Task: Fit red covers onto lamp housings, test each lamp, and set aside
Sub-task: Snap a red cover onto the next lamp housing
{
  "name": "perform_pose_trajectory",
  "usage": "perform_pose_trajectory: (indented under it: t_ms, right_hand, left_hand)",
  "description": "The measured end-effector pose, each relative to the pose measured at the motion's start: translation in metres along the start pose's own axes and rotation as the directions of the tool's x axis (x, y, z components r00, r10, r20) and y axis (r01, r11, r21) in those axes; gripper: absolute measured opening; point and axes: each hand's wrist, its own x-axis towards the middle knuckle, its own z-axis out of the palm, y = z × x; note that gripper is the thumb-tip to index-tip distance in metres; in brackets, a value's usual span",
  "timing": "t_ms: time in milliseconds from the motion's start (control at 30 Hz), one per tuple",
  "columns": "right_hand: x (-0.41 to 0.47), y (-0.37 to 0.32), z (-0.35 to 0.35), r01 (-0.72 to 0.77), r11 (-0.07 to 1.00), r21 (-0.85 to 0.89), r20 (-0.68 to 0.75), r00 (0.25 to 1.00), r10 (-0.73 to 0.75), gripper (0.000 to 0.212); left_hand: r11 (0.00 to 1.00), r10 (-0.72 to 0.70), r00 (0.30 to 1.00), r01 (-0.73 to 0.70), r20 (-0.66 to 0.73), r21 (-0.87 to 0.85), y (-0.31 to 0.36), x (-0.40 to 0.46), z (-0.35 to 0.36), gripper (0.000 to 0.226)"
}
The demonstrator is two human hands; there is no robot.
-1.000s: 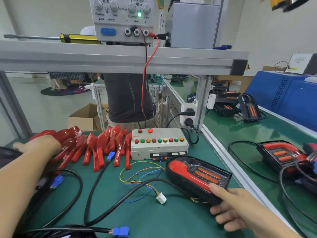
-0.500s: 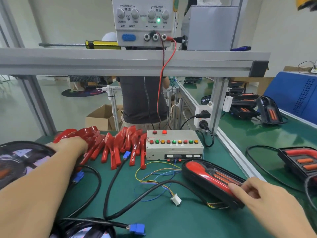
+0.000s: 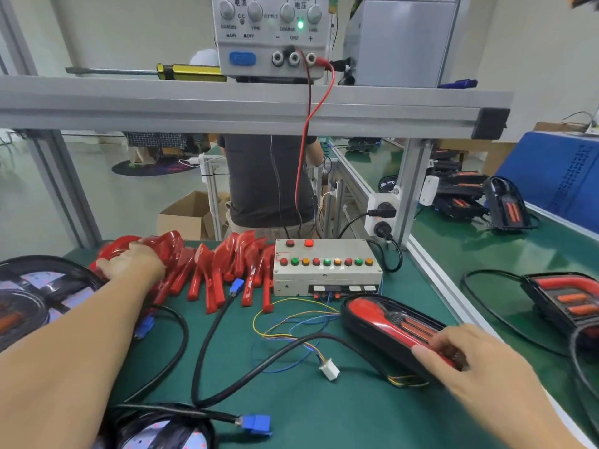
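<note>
A row of several loose red covers [image 3: 214, 270] lies at the back of the green bench. My left hand [image 3: 133, 264] rests on the leftmost covers, fingers curled over one. A black lamp housing [image 3: 389, 328] with a red cover fitted lies at the right, its near end raised. My right hand [image 3: 466, 354] grips that near end, fingers on the red cover. The lamp's black cable runs left across the bench. A bare housing [image 3: 29, 299] lies at the far left.
A grey test box [image 3: 327, 270] with coloured buttons stands behind the lamp, thin wires ending in a white plug [image 3: 330, 372]. Blue connectors [image 3: 256, 424] lie on black cables. A power supply [image 3: 272, 34] sits on the shelf. Finished lamps [image 3: 564, 303] lie on the right-hand bench. A person stands behind.
My right hand has closed over the lamp's near end and tilted it up. My left hand has stayed on the red covers. The view has shifted left.
</note>
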Motion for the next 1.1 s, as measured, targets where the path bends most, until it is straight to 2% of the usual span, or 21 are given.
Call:
perform_pose_trajectory:
  t_ms: [133,333,400,467,533,567,633,667,733,833,1000,1033,1067,1100]
  right_hand:
    - [0.000,0.001,0.000,0.017,1.000,-0.004,-0.005,1.000,-0.018,0.025]
    - [0.002,0.004,0.001,0.049,0.999,-0.008,-0.018,0.999,-0.050,0.024]
    - [0.002,0.003,0.002,0.070,0.998,0.001,-0.032,0.997,-0.069,0.021]
    - [0.003,0.000,0.002,0.101,0.994,0.033,-0.080,0.992,-0.098,0.014]
    - [0.003,-0.007,0.001,0.152,0.984,0.090,-0.134,0.981,-0.140,0.009]
    - [0.004,-0.012,0.001,0.182,0.974,0.137,-0.152,0.975,-0.161,0.009]
    - [0.006,-0.025,-0.001,0.233,0.939,0.255,-0.154,0.968,-0.198,0.009]
    - [0.006,-0.033,-0.002,0.250,0.914,0.321,-0.140,0.966,-0.215,0.010]
    - [0.008,-0.048,-0.001,0.252,0.836,0.487,-0.087,0.967,-0.241,0.010]
    - [0.013,-0.060,-0.001,0.205,0.755,0.623,-0.006,0.966,-0.258,0.019]
    - [0.028,-0.040,-0.003,0.171,0.829,0.532,-0.039,0.983,-0.178,0.033]
    - [0.032,-0.033,-0.004,0.164,0.841,0.516,-0.031,0.984,-0.173,0.035]
    - [0.036,-0.026,-0.005,0.154,0.854,0.497,-0.021,0.986,-0.165,0.035]
    - [0.040,-0.018,-0.006,0.140,0.872,0.469,-0.013,0.988,-0.152,0.031]
  left_hand:
    - [0.998,0.056,0.998,-0.055,-0.041,0.025,0.002,-0.005,-0.001,0.041]
    - [0.977,0.202,0.959,-0.184,-0.201,0.103,0.011,-0.012,-0.013,0.013]
    - [0.970,0.221,0.946,-0.238,-0.239,-0.042,0.018,-0.019,-0.026,0.012]
    - [0.885,0.252,0.944,-0.314,-0.212,-0.344,0.029,-0.030,-0.041,0.014]
    - [0.652,0.310,0.945,-0.292,-0.105,-0.700,0.045,-0.054,-0.055,0.010]
    - [0.500,0.351,0.936,-0.202,-0.017,-0.842,0.055,-0.071,-0.061,0.010]
    - [0.258,0.501,0.852,0.020,0.152,-0.966,0.072,-0.114,-0.071,0.015]
    - [0.192,0.588,0.785,0.098,0.194,-0.977,0.080,-0.137,-0.071,0.015]
    - [0.128,0.725,0.652,0.189,0.222,-0.974,0.094,-0.181,-0.065,0.014]
    - [0.086,0.819,0.525,0.286,0.231,-0.954,0.114,-0.234,-0.050,0.018]
    - [0.029,0.885,0.429,0.337,0.181,-0.941,0.128,-0.271,-0.041,0.019]
    - [0.043,0.898,0.408,0.290,0.164,-0.956,0.129,-0.271,-0.041,0.017]
    - [0.090,0.899,0.409,0.184,0.159,-0.979,0.131,-0.269,-0.041,0.014]
    - [0.163,0.883,0.440,0.035,0.162,-0.986,0.132,-0.264,-0.040,0.011]
